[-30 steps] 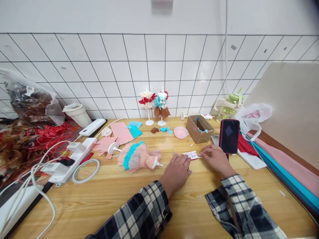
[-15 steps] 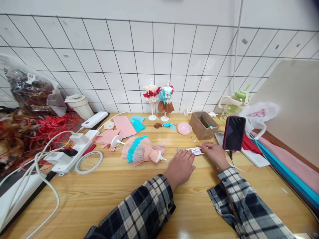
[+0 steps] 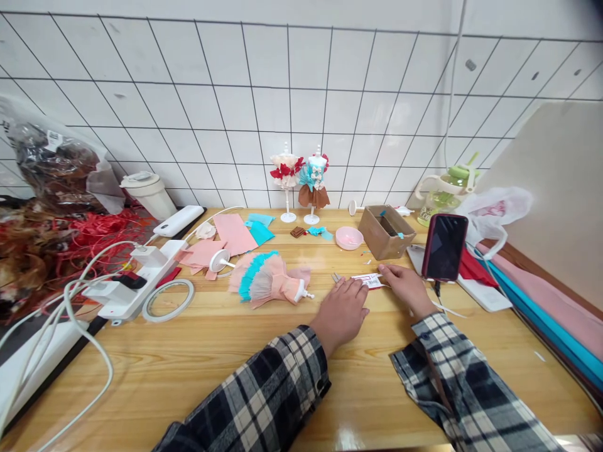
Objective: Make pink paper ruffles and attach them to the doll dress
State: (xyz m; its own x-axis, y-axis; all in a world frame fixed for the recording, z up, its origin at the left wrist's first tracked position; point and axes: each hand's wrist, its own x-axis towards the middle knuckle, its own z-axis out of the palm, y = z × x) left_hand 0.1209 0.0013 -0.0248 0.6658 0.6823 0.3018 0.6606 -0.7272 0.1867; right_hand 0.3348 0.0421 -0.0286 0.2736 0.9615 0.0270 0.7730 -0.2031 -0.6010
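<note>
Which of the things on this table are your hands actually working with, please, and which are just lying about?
In hand: left hand, right hand, small white-and-red packet touched by both.
Lying about: doll dress, cardboard box, phone, tape roll, pink bowl.

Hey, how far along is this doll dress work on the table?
Done, it seems: two dressed mannequins by the wall, plus a pink-and-teal dress lying on the table. In hand: left hand and right hand touch a small white packet. Left, perhaps: loose pink sheets and a bare stand lie unused.
</note>
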